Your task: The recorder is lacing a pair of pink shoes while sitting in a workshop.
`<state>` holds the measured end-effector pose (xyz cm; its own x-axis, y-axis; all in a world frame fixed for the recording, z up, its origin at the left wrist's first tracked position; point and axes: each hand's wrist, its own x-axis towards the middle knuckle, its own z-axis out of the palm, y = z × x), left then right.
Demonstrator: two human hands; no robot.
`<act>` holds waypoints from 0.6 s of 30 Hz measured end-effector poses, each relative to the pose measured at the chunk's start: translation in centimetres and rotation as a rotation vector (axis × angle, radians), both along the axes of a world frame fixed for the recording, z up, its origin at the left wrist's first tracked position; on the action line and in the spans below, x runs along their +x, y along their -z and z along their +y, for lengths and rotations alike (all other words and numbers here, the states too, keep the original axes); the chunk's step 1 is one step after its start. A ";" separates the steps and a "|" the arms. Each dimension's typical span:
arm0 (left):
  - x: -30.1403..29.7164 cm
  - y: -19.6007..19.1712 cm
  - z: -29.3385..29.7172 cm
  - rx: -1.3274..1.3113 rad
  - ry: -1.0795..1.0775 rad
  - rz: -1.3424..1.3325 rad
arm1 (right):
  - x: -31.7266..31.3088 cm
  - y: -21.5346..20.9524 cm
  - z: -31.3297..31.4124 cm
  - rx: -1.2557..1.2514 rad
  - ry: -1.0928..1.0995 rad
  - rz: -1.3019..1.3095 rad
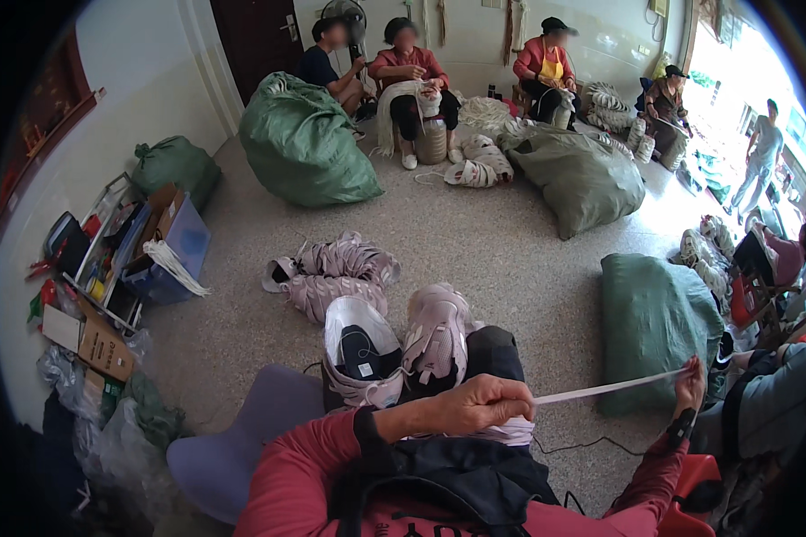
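Observation:
My left hand (485, 404) is closed on one end of a flat whitish shoelace (609, 388). The lace runs taut to the right, where my right hand (690, 385) pinches its other end. Just beyond my left hand, at my lap, stand pale pink shoe uppers. One pink upper (437, 333) faces away with its patterned side up. Beside it a white-lined upper (360, 333) gapes open, with a dark insert and a small white label inside. Part of another pink stack shows under my left forearm.
Nested pink uppers (340, 277) lie on the floor ahead. Large green sacks (309, 143) stand around, one (658, 331) near my right arm. Left are a blue bin (175, 251) and a cardboard box (106, 345). Several seated people work at the back; one person (763, 152) stands at the doorway.

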<state>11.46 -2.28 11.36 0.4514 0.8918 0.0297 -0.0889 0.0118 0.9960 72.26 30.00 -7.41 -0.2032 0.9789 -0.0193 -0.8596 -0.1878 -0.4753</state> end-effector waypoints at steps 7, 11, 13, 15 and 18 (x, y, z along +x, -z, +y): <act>-7.6 12.1 -3.9 -0.121 -0.047 0.435 | 4.6 -0.5 -0.4 0.017 0.146 -0.049; -8.2 14.3 -10.9 -0.478 -0.050 0.407 | 4.1 -0.9 2.0 0.025 0.150 -0.042; -9.8 14.8 -12.8 -0.559 -0.075 0.263 | 5.5 -2.1 3.1 0.038 0.125 -0.012; -12.6 16.5 -15.0 -0.464 -0.174 0.219 | 8.1 -5.2 3.5 0.062 0.296 -0.112; -14.4 13.5 -18.2 -0.502 -0.372 0.213 | 4.5 -2.4 5.7 -0.033 0.276 -0.170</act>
